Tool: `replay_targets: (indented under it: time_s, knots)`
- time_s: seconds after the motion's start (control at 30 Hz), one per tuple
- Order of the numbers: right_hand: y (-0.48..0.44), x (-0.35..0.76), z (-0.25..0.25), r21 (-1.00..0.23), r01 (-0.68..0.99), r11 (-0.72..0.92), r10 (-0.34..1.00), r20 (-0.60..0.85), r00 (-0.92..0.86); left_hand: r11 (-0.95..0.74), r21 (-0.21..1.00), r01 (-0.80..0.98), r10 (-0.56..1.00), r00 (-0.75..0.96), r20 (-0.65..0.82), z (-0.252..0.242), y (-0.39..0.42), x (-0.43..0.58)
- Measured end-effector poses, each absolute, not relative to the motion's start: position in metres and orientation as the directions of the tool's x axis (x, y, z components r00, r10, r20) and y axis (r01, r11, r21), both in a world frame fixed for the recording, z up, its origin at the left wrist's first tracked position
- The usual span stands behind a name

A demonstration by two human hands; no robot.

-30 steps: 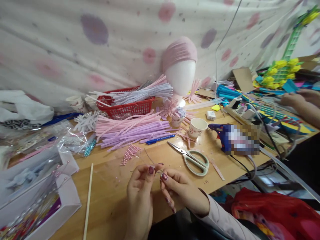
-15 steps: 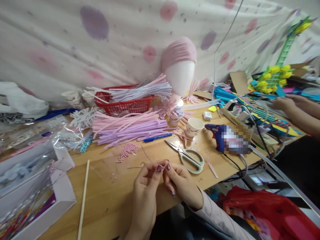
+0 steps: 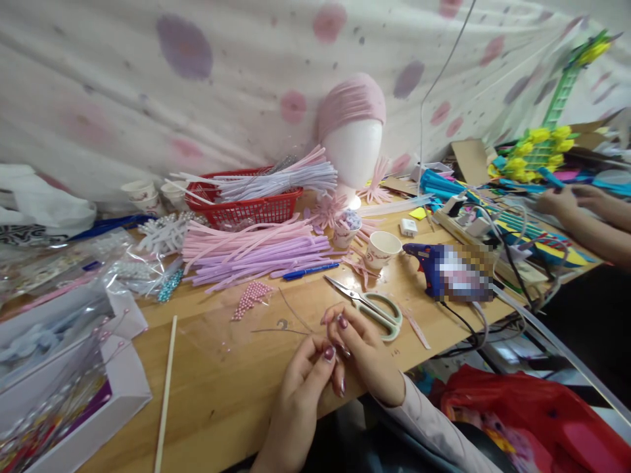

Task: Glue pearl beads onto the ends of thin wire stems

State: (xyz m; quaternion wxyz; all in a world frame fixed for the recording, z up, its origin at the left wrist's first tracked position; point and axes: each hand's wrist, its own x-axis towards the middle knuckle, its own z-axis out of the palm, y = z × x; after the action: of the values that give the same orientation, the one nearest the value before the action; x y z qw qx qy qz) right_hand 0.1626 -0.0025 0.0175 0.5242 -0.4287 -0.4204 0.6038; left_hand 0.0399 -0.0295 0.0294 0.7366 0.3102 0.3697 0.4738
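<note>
Close to the table's front edge, my left hand (image 3: 309, 384) is closed, thumb pressed to the fingertips. What it pinches is too small or hidden to make out. Right beside it, my right hand (image 3: 362, 348) is also closed in a pinch, its fingertips slightly higher; anything between them is hidden. Thin wire strands (image 3: 288, 307) run over the table up to my left fingertips; whether they are held I cannot tell. Beyond lies a patch of small pink beads (image 3: 250, 299). Scissors (image 3: 374, 312) with pale green handles lie open behind my right hand.
Pink and lilac pipe cleaners (image 3: 256, 256) lie before a red basket (image 3: 246, 213). A paper cup (image 3: 383, 249) and a blue glue gun (image 3: 428, 266) stand right. White boxes (image 3: 125, 387) and a wooden stick (image 3: 166, 387) are left. Another person's hands (image 3: 566, 200) work at far right.
My hands have drawn slightly apart at the fingertips. The left has moved down and right, and the right has moved a little up and right. More of the wire strands shows.
</note>
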Motion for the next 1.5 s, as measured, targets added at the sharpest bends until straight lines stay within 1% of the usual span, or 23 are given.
replay_targets:
  time_s: [0.07,0.1,0.2,0.3,0.4,0.5,0.63,0.87,1.0,1.03,1.07,1.13,1.2,1.27,1.37,1.43,1.5]
  knots:
    - [-0.005,0.16,0.02,-0.939,-0.302,-0.166,0.98,-0.125,-0.152,0.448,0.761,-0.469,0.885,0.357,-0.301,0.029,-0.031,0.041]
    - [-0.005,0.159,0.021,-0.938,-0.303,-0.168,0.981,-0.128,-0.149,0.483,0.732,-0.48,0.866,0.385,-0.32,0.028,-0.031,0.041]
    - [-0.004,0.16,0.021,-0.955,-0.282,-0.093,0.995,-0.076,-0.07,0.549,0.641,-0.536,0.829,0.444,-0.339,0.028,-0.03,0.037]
    - [-0.002,0.162,0.018,-0.956,-0.284,-0.074,0.997,-0.072,-0.019,0.589,0.554,-0.589,0.804,0.495,-0.328,0.026,-0.03,0.033]
    - [-0.001,0.165,0.013,-0.955,-0.291,-0.053,0.997,-0.065,0.034,0.616,0.483,-0.622,0.788,0.503,-0.356,0.023,-0.03,0.031]
    - [-0.002,0.165,0.012,-0.969,-0.247,0.01,0.996,-0.013,0.091,0.62,0.438,-0.651,0.782,0.469,-0.41,0.02,-0.03,0.033]
    - [-0.003,0.164,0.013,-0.978,-0.201,0.061,0.989,0.031,0.146,0.628,0.416,-0.658,0.773,0.465,-0.431,0.02,-0.027,0.034]
    - [-0.001,0.164,0.02,-0.992,-0.114,0.053,0.992,0.039,0.122,0.601,0.477,-0.642,0.79,0.388,-0.474,0.018,-0.026,0.028]
    - [-0.001,0.163,0.021,-0.988,-0.083,0.128,0.98,0.113,0.166,0.663,0.433,-0.61,0.735,0.422,-0.53,0.015,-0.029,0.023]
    - [-0.002,0.163,0.022,-0.987,-0.073,0.144,0.976,0.129,0.175,0.663,0.444,-0.603,0.735,0.413,-0.538,0.015,-0.03,0.022]
    - [-0.002,0.163,0.022,-0.986,-0.057,0.155,0.973,0.143,0.18,0.646,0.48,-0.593,0.751,0.382,-0.538,0.015,-0.03,0.022]
    - [-0.003,0.162,0.023,-0.988,-0.012,0.157,0.975,0.153,0.164,0.566,0.622,-0.541,0.818,0.276,-0.505,0.017,-0.031,0.023]
    - [-0.004,0.161,0.023,-0.991,0.027,0.131,0.985,0.133,0.108,0.468,0.768,-0.436,0.881,0.171,-0.44,0.022,-0.031,0.024]
    - [-0.004,0.161,0.022,-0.994,0.05,0.098,0.994,0.1,0.041,0.405,0.854,-0.327,0.913,0.104,-0.394,0.027,-0.03,0.024]
    - [-0.005,0.161,0.023,-0.989,0.097,0.114,0.993,0.114,-0.002,0.366,0.903,-0.226,0.93,0.079,-0.358,0.032,-0.026,0.021]
    - [-0.005,0.161,0.025,-0.984,0.117,0.138,0.99,0.135,-0.029,0.359,0.911,-0.204,0.932,0.125,-0.34,0.032,-0.023,0.02]
    - [-0.006,0.161,0.027,-0.989,0.096,0.116,0.99,0.108,-0.086,0.358,0.91,-0.208,0.928,0.186,-0.322,0.032,-0.021,0.019]
